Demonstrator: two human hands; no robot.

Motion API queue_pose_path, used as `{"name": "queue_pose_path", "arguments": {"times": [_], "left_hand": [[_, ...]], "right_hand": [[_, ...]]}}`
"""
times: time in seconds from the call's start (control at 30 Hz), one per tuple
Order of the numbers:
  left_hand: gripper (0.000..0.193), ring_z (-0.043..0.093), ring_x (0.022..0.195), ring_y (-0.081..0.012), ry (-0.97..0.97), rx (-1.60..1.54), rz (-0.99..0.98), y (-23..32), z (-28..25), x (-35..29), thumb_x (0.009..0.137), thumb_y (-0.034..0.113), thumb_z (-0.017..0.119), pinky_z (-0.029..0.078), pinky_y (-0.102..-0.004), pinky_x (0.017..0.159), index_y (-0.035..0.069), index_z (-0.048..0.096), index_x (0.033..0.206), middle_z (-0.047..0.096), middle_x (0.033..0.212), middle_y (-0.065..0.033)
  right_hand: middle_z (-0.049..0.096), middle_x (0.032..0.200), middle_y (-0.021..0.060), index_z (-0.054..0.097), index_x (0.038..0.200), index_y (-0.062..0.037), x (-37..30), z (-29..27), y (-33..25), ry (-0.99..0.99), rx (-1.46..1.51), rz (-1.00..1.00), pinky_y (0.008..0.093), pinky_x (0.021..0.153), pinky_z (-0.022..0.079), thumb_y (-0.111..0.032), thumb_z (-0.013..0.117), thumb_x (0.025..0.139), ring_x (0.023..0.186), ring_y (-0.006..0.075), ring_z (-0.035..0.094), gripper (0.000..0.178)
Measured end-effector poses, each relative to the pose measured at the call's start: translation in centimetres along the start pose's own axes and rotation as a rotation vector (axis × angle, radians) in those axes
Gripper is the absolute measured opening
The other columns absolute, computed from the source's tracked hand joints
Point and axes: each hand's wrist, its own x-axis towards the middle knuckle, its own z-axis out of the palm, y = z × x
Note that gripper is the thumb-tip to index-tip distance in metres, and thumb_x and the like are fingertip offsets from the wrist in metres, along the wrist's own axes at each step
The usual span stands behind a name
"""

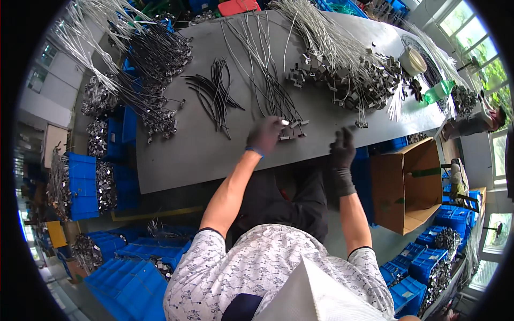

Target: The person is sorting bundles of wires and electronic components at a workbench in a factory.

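Loosely curled: left fingers (274, 122) (near connectors (293, 135)).

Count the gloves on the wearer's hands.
2: one on the left hand, by the cable ends; one on the right hand, near the table edge. Neither is hidden.

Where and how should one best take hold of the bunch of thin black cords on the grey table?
Probably around the middle of the black cords, where they cross, reaching from the near right, where the left hand is; their ends fan apart.
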Motion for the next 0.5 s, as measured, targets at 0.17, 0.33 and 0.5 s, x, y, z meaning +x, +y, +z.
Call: {"name": "queue_pose_path", "arguments": {"times": [0.17,0.33,0.5], "left_hand": [[0.031,0.067,0.087,-0.0405,0.358,0.496,-0.236,-7.4,-6.7,-2.3,0.091,0.04,0.064,0.052,-0.0526,0.072,0.01,0.064,0.102,0.068,0.092,-0.0185],[0.038,0.068,0.093,-0.0422,0.235,0.673,-0.503,-10.2,-7.9,-1.4,0.091,0.042,0.06,0.054,-0.0543,0.079,0.008,0.062,0.108,0.07,0.099,-0.0216],[0.032,0.068,0.096,-0.0446,0.154,0.646,-0.703,-12.4,-8.0,-0.2,0.089,0.038,0.064,0.056,-0.0539,0.08,0.006,0.066,0.093,0.07,0.101,-0.0237]], "right_hand": [[0.065,0.123,0.025,0.054,0.134,-0.0018,9.2,-2.8,3.7,0.372,-0.845,-0.409,0.0485,0.1,0.047,-0.036,0.063,0.093,0.112,0.0469,0.06,0.054],[0.063,0.118,0.0306,0.057,0.125,0.0007,14.8,-4.6,5.9,0.027,-0.879,-0.301,0.0522,0.096,0.047,-0.044,0.063,0.089,0.111,0.0497,0.059,0.058],[0.068,0.101,0.0291,0.065,0.1,0.0021,13.4,-4.8,6.0,0.039,-0.91,-0.066,0.0522,0.086,0.051,-0.047,0.065,0.087,0.101,0.0479,0.064,0.051]]}}
